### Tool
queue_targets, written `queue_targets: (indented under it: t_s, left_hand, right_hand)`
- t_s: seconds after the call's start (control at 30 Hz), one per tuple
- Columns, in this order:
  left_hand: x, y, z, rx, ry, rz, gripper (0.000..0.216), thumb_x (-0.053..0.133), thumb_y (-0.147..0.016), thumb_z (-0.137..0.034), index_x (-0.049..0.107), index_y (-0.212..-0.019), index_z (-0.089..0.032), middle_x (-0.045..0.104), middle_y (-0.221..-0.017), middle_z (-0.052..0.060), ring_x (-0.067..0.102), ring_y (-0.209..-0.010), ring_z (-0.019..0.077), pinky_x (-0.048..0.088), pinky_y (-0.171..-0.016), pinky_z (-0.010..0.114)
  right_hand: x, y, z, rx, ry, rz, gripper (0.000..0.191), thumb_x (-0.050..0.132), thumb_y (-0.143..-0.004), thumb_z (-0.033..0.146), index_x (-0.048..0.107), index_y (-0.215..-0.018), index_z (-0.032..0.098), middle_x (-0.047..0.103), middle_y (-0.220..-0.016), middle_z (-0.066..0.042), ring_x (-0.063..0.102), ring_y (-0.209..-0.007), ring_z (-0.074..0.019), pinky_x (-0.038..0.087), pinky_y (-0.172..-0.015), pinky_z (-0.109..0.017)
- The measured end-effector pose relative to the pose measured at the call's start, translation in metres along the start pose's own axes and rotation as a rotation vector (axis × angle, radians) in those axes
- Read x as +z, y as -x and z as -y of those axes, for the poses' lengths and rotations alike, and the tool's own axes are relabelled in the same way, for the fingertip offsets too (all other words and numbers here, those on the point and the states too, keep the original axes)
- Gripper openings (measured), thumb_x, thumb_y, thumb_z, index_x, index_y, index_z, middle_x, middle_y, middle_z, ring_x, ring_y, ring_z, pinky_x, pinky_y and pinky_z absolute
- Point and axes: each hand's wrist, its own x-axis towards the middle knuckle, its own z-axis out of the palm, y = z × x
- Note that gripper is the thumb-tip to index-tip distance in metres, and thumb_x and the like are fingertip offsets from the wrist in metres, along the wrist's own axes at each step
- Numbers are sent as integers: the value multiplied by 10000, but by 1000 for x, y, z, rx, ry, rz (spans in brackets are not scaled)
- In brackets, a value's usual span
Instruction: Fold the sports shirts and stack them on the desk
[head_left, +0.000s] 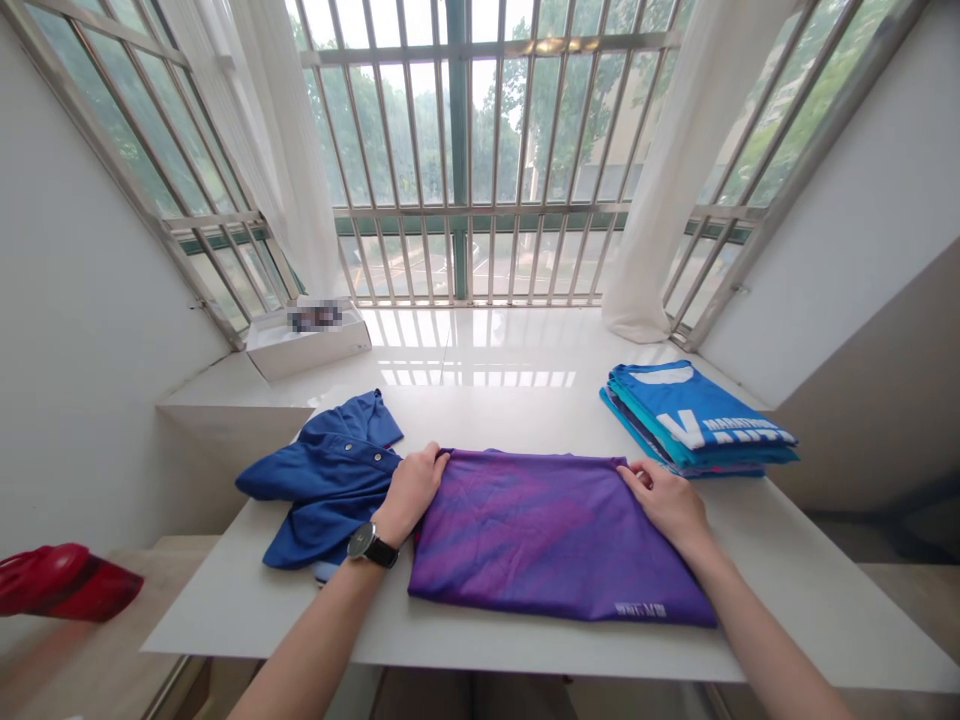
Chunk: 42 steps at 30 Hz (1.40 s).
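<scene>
The left hand (415, 490) and right hand (669, 503) each grip a far corner of the purple shirt (547, 535), which lies flat on the tabletop (480, 400).

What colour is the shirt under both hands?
The shirt is purple with pinkish diagonal streaks; head view.

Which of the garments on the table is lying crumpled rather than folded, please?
The dark blue shirt beside the left hand: it lies rumpled, whereas the purple shirt is spread flat and the blue stack is neatly folded.
</scene>
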Motion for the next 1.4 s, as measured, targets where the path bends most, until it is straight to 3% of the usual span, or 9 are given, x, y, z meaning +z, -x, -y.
queue_targets:
  t_s: [0.13, 0.33, 0.47, 0.7, 0.9, 1.0, 1.1, 1.2, 1.4]
  left_hand:
    - [-6, 2, 3, 10, 18, -26, 225, 424, -1015, -313, 584, -1088, -173, 708, -931, 106, 706, -878, 252, 497, -728, 298]
    - [-20, 37, -10, 294, 68, -262, 340, 422, -1001, -270, 509, -1317, -181, 564, -1341, 130, 527, -1268, 263, 431, -1068, 382]
    - [0, 66, -32, 524, 22, -54, 547, 454, -976, -503, 468, -1410, -170, 437, -1509, 147, 344, -1428, 312, 297, -1174, 470]
    - [25, 51, -31, 514, 0, 87, 727, 327, -968, -636, 267, -1549, -203, 248, -1613, 141, 215, -1489, 296, 169, -1210, 478]
    - [23, 5, -33, 539, 72, 196, 735, 431, -938, -620, 318, -1527, -194, 235, -1614, 151, 194, -1492, 320, 175, -1199, 508]
    - [14, -16, -29, 541, 240, 209, 649, 554, -913, -522, 424, -1465, -205, 401, -1545, 129, 368, -1422, 292, 305, -1161, 424]
    - [1, -41, -18, 365, 307, 66, 424, 557, -933, -346, 562, -1325, -185, 623, -1325, 103, 572, -1221, 225, 419, -1058, 315]
    - [-7, -65, -6, 146, 213, -43, 320, 557, -912, -258, 637, -1191, -124, 671, -1173, 149, 605, -1125, 265, 440, -1004, 368]
    - [4, -90, 7, 143, 224, 4, 257, 679, -824, -375, 721, -983, -177, 688, -1011, 105, 639, -983, 252, 483, -887, 327]
  right_hand:
    - [-9, 2, 2, -9, -6, -18, 366, 460, -869, 523, 687, -892, 238, 731, -766, -44, 673, -711, -233, 407, -569, -288]
    - [-36, 50, 30, -185, 10, -334, 379, 409, -947, 416, 664, -1153, 226, 732, -1075, -87, 686, -937, -248, 514, -765, -335]
    - [-18, 87, 46, -507, 128, -32, 535, 454, -929, 541, 580, -1343, 227, 560, -1419, -117, 473, -1337, -316, 392, -1096, -472]
    - [11, 79, 29, -338, 305, 106, 672, 332, -958, 577, 390, -1507, 193, 339, -1579, -142, 306, -1454, -299, 291, -1165, -486]
    - [12, 55, 30, -256, 327, 124, 688, 325, -943, 556, 406, -1493, 151, 372, -1557, -163, 330, -1440, -319, 292, -1155, -502]
    - [6, 50, 43, -271, 343, 62, 621, 405, -902, 469, 511, -1410, 128, 437, -1511, -179, 349, -1422, -350, 307, -1134, -523]
    - [-6, 39, 83, -396, 218, 2, 504, 433, -887, 354, 584, -1316, 137, 541, -1412, -174, 479, -1313, -332, 404, -1051, -461]
    - [-10, 21, 142, -385, -34, 76, 364, 428, -925, 352, 640, -1178, 198, 715, -1093, -89, 665, -990, -245, 503, -838, -350]
    - [32, -4, 208, -379, -203, 77, 243, 454, -939, 307, 688, -961, 246, 739, -831, -13, 687, -779, -200, 458, -701, -286]
